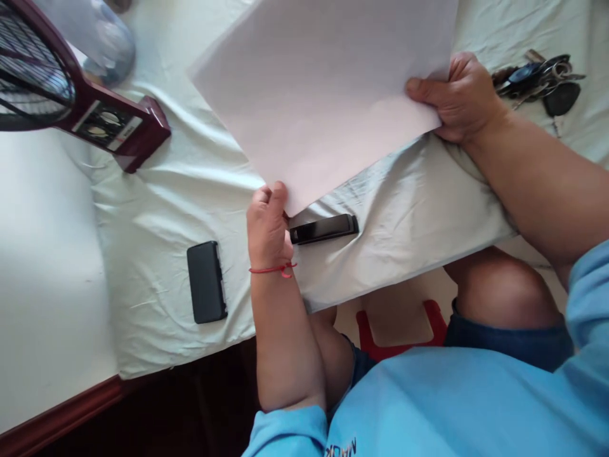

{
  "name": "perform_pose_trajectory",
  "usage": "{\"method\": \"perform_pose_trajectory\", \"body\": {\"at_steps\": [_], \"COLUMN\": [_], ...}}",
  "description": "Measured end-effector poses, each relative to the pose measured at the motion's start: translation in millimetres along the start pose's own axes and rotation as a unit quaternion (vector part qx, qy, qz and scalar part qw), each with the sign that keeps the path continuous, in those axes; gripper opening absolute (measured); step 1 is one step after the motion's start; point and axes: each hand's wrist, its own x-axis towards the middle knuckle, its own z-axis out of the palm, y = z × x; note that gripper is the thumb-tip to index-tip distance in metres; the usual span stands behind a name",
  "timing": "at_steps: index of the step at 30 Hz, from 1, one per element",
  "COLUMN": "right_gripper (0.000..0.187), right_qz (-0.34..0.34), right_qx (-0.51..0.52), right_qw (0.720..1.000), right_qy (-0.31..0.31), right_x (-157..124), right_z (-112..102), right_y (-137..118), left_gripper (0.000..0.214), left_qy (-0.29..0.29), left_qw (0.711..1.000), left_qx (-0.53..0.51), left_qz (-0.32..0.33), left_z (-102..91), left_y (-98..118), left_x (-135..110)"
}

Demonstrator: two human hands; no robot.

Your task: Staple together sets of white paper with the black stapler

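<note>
A large blank sheet of white paper (328, 95) is stretched between my two hands above the cloth-covered table. My left hand (269, 225) pinches its near left corner, thumb on top, with a red string around the wrist. At the right edge my right hand (459, 98) grips the paper, thumb on its upper face and fingers underneath. Whether it is one sheet or more I cannot tell. Just right of my left hand lies a black stapler (326, 229), its left end partly behind the hand. The paper's far edge runs out of view.
A black phone (207, 282) lies left of my left arm. Farther left stand a dark red fan (118, 130) and a clear plastic container (111, 47). A bunch of keys (542, 82) rests at the right. The pale tablecloth (157, 254) is wrinkled; its near edge runs above my lap.
</note>
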Motion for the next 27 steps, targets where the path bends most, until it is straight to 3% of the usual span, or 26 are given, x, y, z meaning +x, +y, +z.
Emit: {"method": "perform_pose_trajectory", "body": {"at_steps": [2,6,15,20,22,27], "right_gripper": [0.046,0.045,0.036,0.024,0.017,0.011], "right_qz": [-0.004,0.001,0.045,0.087,0.117,0.124], "right_qx": [0.011,0.027,0.007,-0.045,-0.127,-0.155], "right_qw": [1.000,1.000,0.999,0.995,0.985,0.978], "right_qy": [0.001,0.005,0.018,0.006,0.001,0.061], "right_x": [0.5,0.3,-0.3,2.2,-2.3,-39.0], "right_z": [0.1,0.3,0.2,14.3,22.3,38.9], "right_y": [0.4,0.3,2.7,-22.3,-37.1,-52.8], "left_gripper": [0.050,0.043,0.063,0.067,0.066,0.068], "left_qy": [-0.034,-0.049,-0.057,-0.034,-0.027,-0.026], "left_qw": [0.999,0.996,0.997,0.999,1.000,0.999], "left_qx": [0.029,0.070,0.043,0.017,0.014,0.035], "left_qz": [0.006,0.007,-0.023,-0.017,0.002,-0.005], "left_z": [0.6,-3.6,-6.8,-8.3,-6.8,1.4], "left_y": [1.8,2.7,4.7,3.4,4.1,6.2], "left_x": [-4.0,-11.0,3.4,10.8,7.9,-6.5]}}
